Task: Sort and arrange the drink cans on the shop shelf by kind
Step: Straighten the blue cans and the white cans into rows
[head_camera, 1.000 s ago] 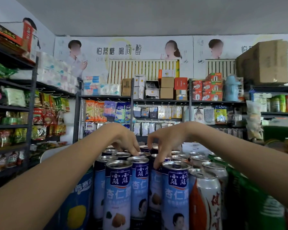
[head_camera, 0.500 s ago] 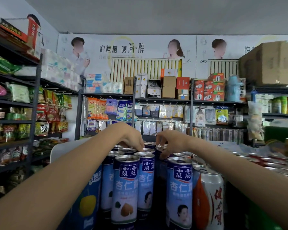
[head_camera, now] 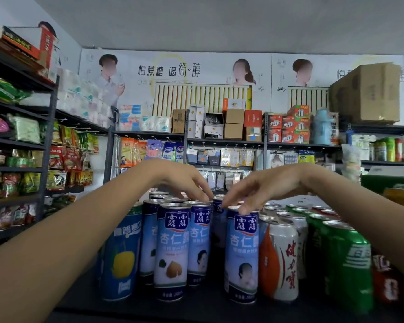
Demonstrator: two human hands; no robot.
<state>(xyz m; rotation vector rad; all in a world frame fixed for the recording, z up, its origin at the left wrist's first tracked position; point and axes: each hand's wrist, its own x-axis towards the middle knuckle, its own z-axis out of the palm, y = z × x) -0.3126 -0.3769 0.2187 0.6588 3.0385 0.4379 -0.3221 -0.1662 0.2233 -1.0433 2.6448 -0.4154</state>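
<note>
Sorting cans, partly done

Both hands, left hand (head_camera: 184, 180) and right hand (head_camera: 264, 187), are hovering loose-fingered, holding nothing, over grouped blue cans (head_camera: 173, 250); green cans (head_camera: 348, 264) are waiting.

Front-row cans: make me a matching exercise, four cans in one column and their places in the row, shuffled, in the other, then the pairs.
Cans
1. lemon can
2. almond can with a nut picture
3. white and orange can
4. green can

Places
A. just right of the almond can with a face picture
B. far left of the row
C. farthest right of these four
D. just right of the lemon can, in front of other blue almond cans

Pairs: 1-B, 2-D, 3-A, 4-C
</note>
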